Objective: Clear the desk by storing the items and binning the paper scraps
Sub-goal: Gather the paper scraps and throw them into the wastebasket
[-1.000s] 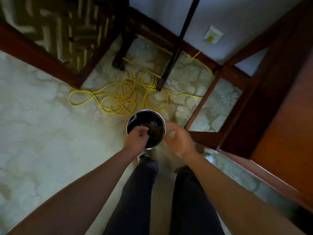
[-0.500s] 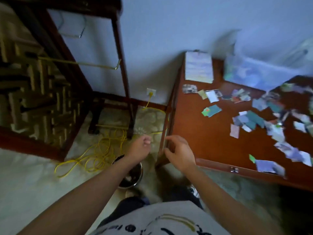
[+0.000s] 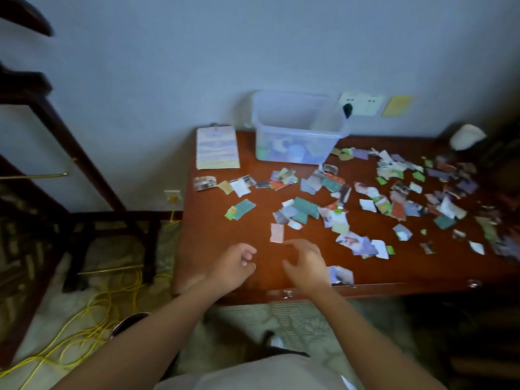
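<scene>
Both hands are hovering empty over the desk [image 3: 219, 243], with the scraps [image 3: 306, 209] waiting.
The left hand [image 3: 235, 266] is curling loosely and the right hand [image 3: 305, 264] is half-spreading; neither is pinching anything. The scraps are lying from 12 to 3 o'clock, and a pink scrap [image 3: 277, 233] is sitting just beyond the fingertips. The bin [image 3: 123, 322] is standing on the floor at 7 o'clock. Risks, as I judge them: a loose sweep could be pushing the edge scrap [image 3: 342, 275] off the desk, light paper could be spilling on the way to the bin, and the cable [image 3: 84, 333] may be snagging feet. The box [image 3: 298, 130] and notebook [image 3: 217, 149] are showing no readable writing.
</scene>
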